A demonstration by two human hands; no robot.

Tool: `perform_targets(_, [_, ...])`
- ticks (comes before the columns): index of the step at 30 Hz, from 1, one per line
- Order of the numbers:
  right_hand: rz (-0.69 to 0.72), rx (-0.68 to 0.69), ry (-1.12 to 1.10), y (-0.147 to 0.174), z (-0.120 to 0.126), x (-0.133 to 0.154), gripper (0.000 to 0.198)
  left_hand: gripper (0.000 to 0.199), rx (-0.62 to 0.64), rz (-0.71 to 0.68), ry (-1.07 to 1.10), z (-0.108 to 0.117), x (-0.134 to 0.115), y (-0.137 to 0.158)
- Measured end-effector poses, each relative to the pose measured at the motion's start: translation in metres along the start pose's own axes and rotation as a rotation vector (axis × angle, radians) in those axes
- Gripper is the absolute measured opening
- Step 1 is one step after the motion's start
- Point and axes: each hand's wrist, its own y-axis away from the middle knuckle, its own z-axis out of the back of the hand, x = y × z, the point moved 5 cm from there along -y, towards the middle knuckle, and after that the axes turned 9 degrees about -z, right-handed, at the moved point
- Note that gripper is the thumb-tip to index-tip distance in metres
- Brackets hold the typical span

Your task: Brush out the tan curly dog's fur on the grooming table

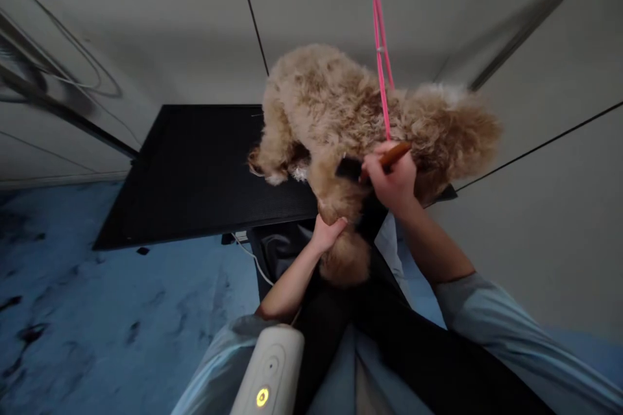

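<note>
A curly, light-brown dog (pixel 331 97) is on the black grooming table (pixel 204 168), its head end toward the right. My left hand (pixel 327 233) is wrapped round one of its legs, whose fluffy paw (pixel 345 262) hangs past the table's near edge. In my right hand (pixel 394 178) is a slicker brush (pixel 349 168) with a brown wooden handle (pixel 396 154). The dark brush head is at the fur on the upper part of that leg, slightly blurred. A pink grooming loop (pixel 379 45) runs from above down to the dog's neck area.
A white cylindrical device (pixel 270 369) with a yellow light is close below my left forearm. Metal arms and cables (pixel 53 91) stand at the left. A white cord (pixel 248 253) hangs under the table. Pale wall panels (pixel 195 26) rise behind; the floor (pixel 160 311) is blue with dark tufts.
</note>
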Motion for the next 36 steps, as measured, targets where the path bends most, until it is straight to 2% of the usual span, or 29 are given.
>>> perform_targets(3, [-0.094,0.21,0.116,0.05,0.005,-0.015,0.005,0.063,-0.057,-0.015,0.03,0.004,-0.003,-0.003])
perform_targets(6, [-0.248,0.403,0.052,0.09,0.0,-0.031,0.015,0.061,-0.063,-0.001,0.072,0.002,-0.005,-0.007])
perform_targets(10, [-0.28,0.616,-0.083,0.103,-0.023,-0.029,0.029,0.045,-0.06,-0.003,0.04,-0.007,-0.01,-0.003])
perform_targets(15, [-0.488,0.644,-0.216,0.1,-0.038,-0.035,0.024,0.038,0.0,0.095,0.101,-0.022,-0.007,0.011])
perform_targets(19, [-0.577,0.625,-0.259,0.106,-0.043,-0.044,0.025,0.043,-0.061,0.062,0.121,-0.02,-0.01,0.015])
perform_targets(24, [-0.595,0.552,-0.262,0.11,-0.055,-0.045,0.023,0.045,-0.085,-0.057,0.001,-0.008,-0.023,0.016])
perform_targets(30, [-0.482,0.403,-0.218,0.113,-0.06,-0.038,0.028,0.047,-0.123,-0.035,0.0,0.001,-0.022,0.02])
perform_targets(33, [-0.48,0.443,-0.23,0.115,-0.06,-0.042,0.025,0.039,-0.121,0.018,0.031,0.001,-0.021,0.024])
perform_targets(36, [-0.55,0.539,-0.323,0.118,-0.057,-0.046,0.024,0.029,-0.038,0.106,0.099,-0.004,-0.022,0.028])
